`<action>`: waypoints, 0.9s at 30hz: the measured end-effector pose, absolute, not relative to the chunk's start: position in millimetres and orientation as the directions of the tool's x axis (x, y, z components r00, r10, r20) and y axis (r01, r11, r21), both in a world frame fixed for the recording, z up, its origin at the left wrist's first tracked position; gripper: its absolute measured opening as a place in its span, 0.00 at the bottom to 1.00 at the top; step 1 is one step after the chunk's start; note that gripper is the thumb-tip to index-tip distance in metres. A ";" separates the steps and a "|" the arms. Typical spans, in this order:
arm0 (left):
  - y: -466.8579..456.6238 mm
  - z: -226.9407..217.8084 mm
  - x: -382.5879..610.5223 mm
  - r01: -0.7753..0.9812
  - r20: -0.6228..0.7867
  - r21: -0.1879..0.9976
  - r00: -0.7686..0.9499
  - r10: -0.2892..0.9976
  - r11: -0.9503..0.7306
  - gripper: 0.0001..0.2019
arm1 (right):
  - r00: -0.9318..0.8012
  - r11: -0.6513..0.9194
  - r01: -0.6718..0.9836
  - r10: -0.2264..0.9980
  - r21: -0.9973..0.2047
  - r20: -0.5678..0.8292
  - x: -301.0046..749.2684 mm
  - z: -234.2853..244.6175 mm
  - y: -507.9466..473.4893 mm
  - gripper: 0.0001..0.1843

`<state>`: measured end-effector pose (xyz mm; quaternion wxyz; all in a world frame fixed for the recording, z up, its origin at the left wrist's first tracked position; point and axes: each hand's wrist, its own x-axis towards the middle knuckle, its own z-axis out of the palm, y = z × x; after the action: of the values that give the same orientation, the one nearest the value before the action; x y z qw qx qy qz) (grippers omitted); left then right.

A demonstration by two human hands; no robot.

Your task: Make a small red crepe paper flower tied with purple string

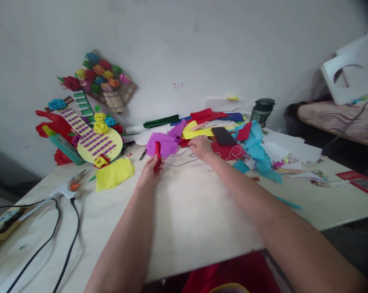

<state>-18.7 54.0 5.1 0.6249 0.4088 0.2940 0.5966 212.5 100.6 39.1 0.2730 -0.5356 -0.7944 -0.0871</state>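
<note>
From the head camera, the left hand point(150, 171) pinched a small red paper roll point(157, 158) upright above the counter point(186, 215). The purple tissue point(164, 144) lay just beyond it. The right hand point(202, 147) rested palm-down on the coloured scraps beside a dark phone point(224, 136). I couldn't tell whether it gripped anything.

Left hand point(149, 171) covers the lower end of the red paper piece point(157, 156). Right hand point(201, 147) fingertips are lost against the paper pile point(257, 148), so its grip is unreadable. Both forearms, black cables point(77, 236) and red cloth point(232, 272) run off the near edge; white board point(351, 73) is clipped far right.
</note>
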 end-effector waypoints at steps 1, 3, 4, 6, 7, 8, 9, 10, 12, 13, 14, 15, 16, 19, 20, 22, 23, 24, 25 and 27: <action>54.3 4.6 -18.6 -0.499 0.112 0.866 0.113 0.987 -0.041 0.14 | -0.211 0.406 0.882 0.794 -0.239 0.570 208.6 41.9 104.0 0.17; 55.1 3.7 -18.0 -0.492 0.094 0.870 0.098 0.991 -0.034 0.13 | -0.061 0.367 0.848 0.784 -0.382 0.617 202.6 46.7 113.1 0.18; 55.7 3.2 -17.4 -0.491 0.087 0.870 0.086 0.993 -0.034 0.13 | -0.011 0.349 0.833 0.786 -0.429 0.618 200.6 48.2 118.2 0.18; 57.4 2.0 -16.0 -0.485 0.086 0.873 0.052 0.995 -0.050 0.12 | -0.019 0.343 0.816 0.821 -0.466 0.571 198.4 48.1 128.3 0.17; 58.3 1.3 -15.2 -0.478 0.094 0.875 0.031 0.995 -0.068 0.12 | -0.071 0.350 0.817 0.850 -0.458 0.522 197.9 46.5 132.7 0.16; 59.2 0.6 -14.6 -0.471 0.108 0.878 0.012 0.994 -0.089 0.11 | -0.136 0.355 0.831 0.876 -0.429 0.462 197.5 44.0 136.5 0.16; 60.0 -0.1 -14.2 -0.463 0.124 0.879 -0.004 0.992 -0.111 0.11 | -0.193 0.347 0.862 0.899 -0.370 0.394 197.4 41.0 139.6 0.16; 60.7 -0.8 -14.1 -0.457 0.143 0.880 -0.014 0.990 -0.133 0.11 | -0.228 0.325 0.901 0.918 -0.287 0.325 197.4 37.9 142.1 0.15; 61.6 -1.9 -14.6 -0.449 0.171 0.879 -0.020 0.985 -0.161 0.10 | -0.244 0.274 0.954 0.946 -0.123 0.214 198.1 32.4 145.9 0.15; 61.9 -2.4 -15.2 -0.449 0.174 0.879 -0.014 0.985 -0.162 0.10 | -0.240 0.255 0.965 0.954 -0.062 0.178 198.7 30.4 147.5 0.15; 62.1 -2.8 -15.9 -0.452 0.174 0.878 -0.004 0.985 -0.157 0.09 | -0.241 0.246 0.969 0.958 -0.015 0.154 199.5 29.1 148.9 0.15; 62.2 -3.2 -16.5 -0.458 0.171 0.876 0.009 0.985 -0.147 0.09 | -0.247 0.246 0.969 0.958 0.023 0.144 200.2 28.3 150.4 0.15; 62.3 -3.6 -17.0 -0.468 0.165 0.873 0.024 0.986 -0.135 0.09 | -0.255 0.249 0.967 0.956 0.061 0.141 201.0 28.1 151.7 0.16; 62.1 -3.9 -16.9 -0.503 0.151 0.857 0.045 0.988 -0.108 0.07 | -0.287 0.262 0.946 0.950 0.190 0.122 202.0 29.6 154.3 0.18; 61.8 -3.6 -16.4 -0.512 0.147 0.852 0.043 0.988 -0.105 0.07 | -0.303 0.274 0.937 0.946 0.216 0.115 202.0 30.5 154.3 0.18; 60.9 -2.4 -14.9 -0.530 0.144 0.842 0.039 0.989 -0.102 0.06 | -0.342 0.307 0.915 0.934 0.261 0.102 201.8 32.9 153.1 0.18; 60.3 -1.4 -14.0 -0.541 0.143 0.836 0.042 0.989 -0.098 0.06 | -0.363 0.324 0.904 0.926 0.280 0.100 201.7 34.3 152.0 0.17; 59.5 -0.2 -13.2 -0.551 0.141 0.829 0.050 0.989 -0.090 0.06 | -0.384 0.342 0.892 0.919 0.296 0.095 201.7 35.7 150.9 0.17; 58.6 1.0 -12.5 -0.563 0.138 0.823 0.061 0.989 -0.080 0.06 | -0.401 0.358 0.881 0.912 0.309 0.088 201.9 36.9 149.8 0.16; 56.6 3.6 -11.4 -0.581 0.133 0.812 0.093 0.987 -0.055 0.07 | -0.432 0.389 0.861 0.899 0.328 0.068 202.8 38.9 148.4 0.15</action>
<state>-11.4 56.6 3.6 0.6336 0.3805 0.2666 0.6186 202.8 148.4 38.9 -0.0603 -0.5296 -0.8311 -0.1587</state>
